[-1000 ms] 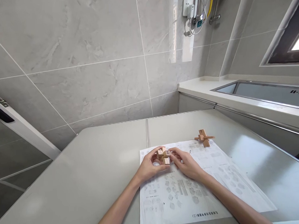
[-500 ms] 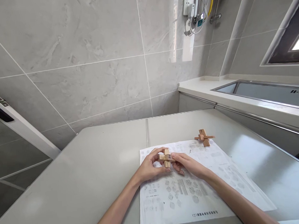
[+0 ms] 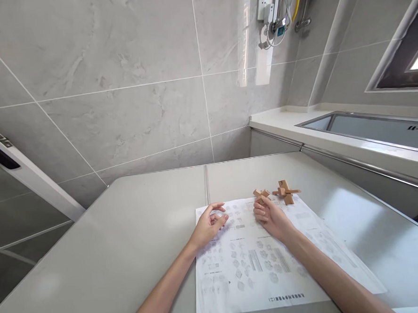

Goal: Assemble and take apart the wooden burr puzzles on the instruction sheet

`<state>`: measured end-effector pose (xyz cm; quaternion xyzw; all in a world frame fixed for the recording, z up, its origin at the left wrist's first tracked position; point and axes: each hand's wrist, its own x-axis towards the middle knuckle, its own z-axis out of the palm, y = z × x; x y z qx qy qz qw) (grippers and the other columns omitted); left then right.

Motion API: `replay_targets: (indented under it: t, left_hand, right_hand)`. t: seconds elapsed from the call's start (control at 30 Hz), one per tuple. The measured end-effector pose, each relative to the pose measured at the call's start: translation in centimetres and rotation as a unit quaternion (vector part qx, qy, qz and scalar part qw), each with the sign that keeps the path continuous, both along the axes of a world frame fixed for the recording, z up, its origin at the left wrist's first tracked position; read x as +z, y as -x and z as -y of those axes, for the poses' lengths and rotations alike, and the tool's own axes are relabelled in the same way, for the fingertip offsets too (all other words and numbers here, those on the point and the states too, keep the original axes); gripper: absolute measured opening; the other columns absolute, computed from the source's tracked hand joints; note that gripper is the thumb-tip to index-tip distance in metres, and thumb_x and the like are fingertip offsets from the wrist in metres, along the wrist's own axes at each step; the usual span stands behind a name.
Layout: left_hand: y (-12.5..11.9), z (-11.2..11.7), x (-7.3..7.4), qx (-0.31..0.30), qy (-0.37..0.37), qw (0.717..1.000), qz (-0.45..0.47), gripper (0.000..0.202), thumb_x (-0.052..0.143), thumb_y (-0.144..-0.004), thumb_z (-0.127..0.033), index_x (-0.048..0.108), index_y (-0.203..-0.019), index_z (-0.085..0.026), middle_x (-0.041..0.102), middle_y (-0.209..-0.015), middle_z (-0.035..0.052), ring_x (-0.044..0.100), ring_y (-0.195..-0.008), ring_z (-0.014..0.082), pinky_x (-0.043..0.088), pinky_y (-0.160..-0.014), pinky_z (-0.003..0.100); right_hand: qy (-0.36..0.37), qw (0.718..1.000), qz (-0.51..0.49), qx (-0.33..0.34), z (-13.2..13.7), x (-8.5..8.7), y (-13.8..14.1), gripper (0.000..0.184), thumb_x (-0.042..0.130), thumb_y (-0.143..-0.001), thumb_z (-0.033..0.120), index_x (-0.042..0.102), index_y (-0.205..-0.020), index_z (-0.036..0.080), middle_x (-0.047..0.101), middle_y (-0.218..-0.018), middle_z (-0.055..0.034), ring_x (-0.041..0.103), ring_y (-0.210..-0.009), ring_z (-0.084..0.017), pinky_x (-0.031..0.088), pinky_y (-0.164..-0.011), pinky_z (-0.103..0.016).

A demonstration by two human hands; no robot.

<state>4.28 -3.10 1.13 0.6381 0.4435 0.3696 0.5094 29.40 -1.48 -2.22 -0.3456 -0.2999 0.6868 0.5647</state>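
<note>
The small puzzle (image 3: 265, 193) has been carried rightward. On the table (image 3: 146, 236), at the paper's (image 3: 245, 291) far right corner, a larger puzzle (image 3: 288, 198) is set — the small one pinched just beside it by the right hand (image 3: 272, 218), the left hand (image 3: 207, 227) emptied.

The camera rides on the head of the person over at the table (image 3: 146, 236), looking forward and down at the left hand (image 3: 208, 227) and right hand (image 3: 274, 219), fairly near below it; its wide view takes in the tiled wall (image 3: 128, 48) ahead, a door edge (image 3: 36, 176) far left, and the counter (image 3: 274, 120) and window (image 3: 398, 71) over right
</note>
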Motion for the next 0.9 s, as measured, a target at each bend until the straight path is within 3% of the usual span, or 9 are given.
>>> replay_targets:
  t: [0.33,0.5,0.63,0.73,0.9]
  left_hand:
    - [-0.1,0.2,0.3,-0.018,0.005,0.999,-0.036,0.045,0.069,-0.095,-0.054,0.064,-0.126,-0.023,0.067,-0.123,0.0082,0.063,-0.077,0.012,0.056,-0.08,0.033]
    - [-0.1,0.4,0.7,-0.017,-0.004,0.998,-0.062,0.044,0.068,-0.094,-0.056,0.067,-0.122,-0.022,0.071,-0.097,0.0049,0.065,-0.076,0.0156,0.055,-0.075,0.032]
    - [-0.4,0.5,0.7,-0.02,-0.024,0.996,-0.081,0.04,0.065,-0.095,-0.054,0.07,-0.115,-0.02,0.069,-0.086,0.0034,0.064,-0.073,0.0164,0.052,-0.069,0.029]
    - [-0.6,0.6,0.7,-0.019,-0.051,0.993,-0.106,0.036,0.063,-0.096,-0.053,0.072,-0.104,-0.019,0.067,-0.082,0.0025,0.058,-0.066,0.0145,0.047,-0.063,0.027]
    - [-0.8,0.9,0.8,-0.026,-0.104,0.981,-0.163,0.035,0.06,-0.098,-0.051,0.073,-0.09,-0.02,0.058,-0.067,-0.0018,0.047,-0.058,0.0132,0.038,-0.057,0.026]
  right_hand:
    - [0.001,0.996,-0.035,-0.078,-0.9,-0.9,-1.4,0.039,0.064,-0.096,0.06,0.046,-0.085,0.028,0.037,-0.065,0.0071,0.036,-0.043,-0.011,0.037,-0.031,-0.025]
    - [-0.006,0.998,-0.004,-0.068,-0.6,-0.7,-1.1,0.037,0.069,-0.092,0.056,0.047,-0.084,0.027,0.035,-0.063,0.0076,0.034,-0.044,-0.012,0.035,-0.032,-0.025]
    - [-0.019,0.997,0.059,-0.036,0.0,-0.2,-0.4,0.032,0.072,-0.089,0.045,0.049,-0.081,0.026,0.038,-0.064,0.0067,0.033,-0.046,-0.01,0.034,-0.035,-0.023]
    - [-0.04,0.99,0.136,-0.017,0.6,0.2,0.4,0.033,0.072,-0.089,0.048,0.05,-0.08,0.025,0.046,-0.067,0.0048,0.038,-0.049,-0.011,0.034,-0.039,-0.024]
    - [-0.114,0.943,0.311,-0.008,2.0,0.5,2.1,0.037,0.068,-0.091,0.059,0.06,-0.082,0.024,0.051,-0.064,0.0042,0.043,-0.054,-0.015,0.034,-0.049,-0.027]
